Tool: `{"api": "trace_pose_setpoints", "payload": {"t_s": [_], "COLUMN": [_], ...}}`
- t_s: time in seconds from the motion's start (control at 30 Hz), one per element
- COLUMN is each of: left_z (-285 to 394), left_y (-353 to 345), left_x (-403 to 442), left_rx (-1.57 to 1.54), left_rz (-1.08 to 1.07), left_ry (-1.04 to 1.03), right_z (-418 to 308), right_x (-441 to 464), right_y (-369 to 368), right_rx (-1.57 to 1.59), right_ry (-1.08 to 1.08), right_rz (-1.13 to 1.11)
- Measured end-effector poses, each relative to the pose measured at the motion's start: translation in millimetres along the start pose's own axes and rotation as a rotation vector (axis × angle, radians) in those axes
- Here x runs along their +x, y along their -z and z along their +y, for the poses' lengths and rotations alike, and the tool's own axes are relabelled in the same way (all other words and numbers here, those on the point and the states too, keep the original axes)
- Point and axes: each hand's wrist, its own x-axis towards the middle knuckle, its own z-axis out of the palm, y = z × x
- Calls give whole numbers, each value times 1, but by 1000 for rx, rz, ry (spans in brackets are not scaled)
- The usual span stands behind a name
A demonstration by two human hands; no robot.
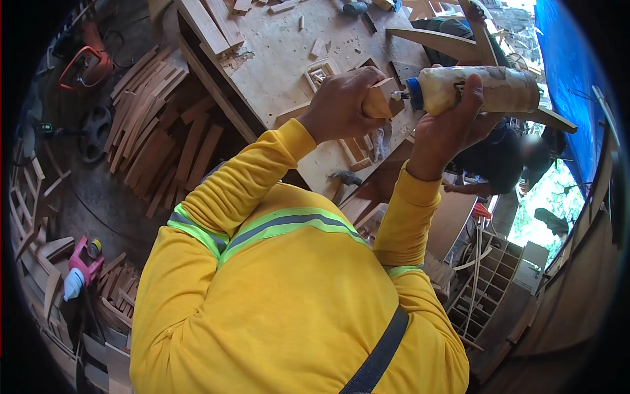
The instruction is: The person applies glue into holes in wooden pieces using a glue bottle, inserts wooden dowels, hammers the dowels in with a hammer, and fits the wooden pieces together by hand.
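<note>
My left hand (341,104) is closed around a wooden piece (382,100), its end face turned to the right. In my right hand (456,125) lies a glue bottle (485,90) on its side, with a blue cap (415,93) and a stained, partly translucent body. The bottle's nozzle points left and meets, or nearly meets, the end of the wooden piece, where a whitish spot shows. Beneath my hands stands a workbench (272,49). On it, close to my left hand, rests a small tray of dowel-like pieces (320,73).
Curved wooden parts (144,98) are stacked on the floor to the left. A hammer (344,177) lies at the bench's near edge. Another person (499,157) is bent over on the right, near a compartmented rack (489,282). An orange tool (95,62) sits at upper left.
</note>
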Motion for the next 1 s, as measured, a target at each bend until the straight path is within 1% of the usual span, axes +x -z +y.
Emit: {"api": "trace_pose_setpoints", "payload": {"t_s": [0.1, 0.33, 0.5, 0.63, 0.73, 0.77, 0.87, 0.9, 1.0], "left_z": [0, 2, 3, 5, 6, 8, 9, 9, 6], "left_y": [0, 1, 1, -2, -3, -3, 1, 2, 4], "left_x": [0, -1, -2, -4, -5, -5, -3, -3, 4], "left_rx": [-4, -6, -22, -28, -26, -24, -13, 0, 29], "left_rz": [3, -2, -9, -18, -50, -53, -61, -45, -23], "left_ry": [-6, 2, -2, -22, -23, -11, 12, 9, -13], "right_z": [0, -7, -12, -7, -7, -8, -8, -8, 6], "right_x": [0, -3, 6, 13, 19, 20, 25, 27, 45], "right_y": [0, -4, -2, 1, 3, 6, 15, 18, 20], "right_rx": [-1, -98, -123, -93, -71, -73, 166, 171, 372], "right_ry": [-8, 139, 128, 78, -86, -85, -479, -478, -640], "right_rz": [13, -26, -87, -135, -238, -231, -261, -257, -161]}}
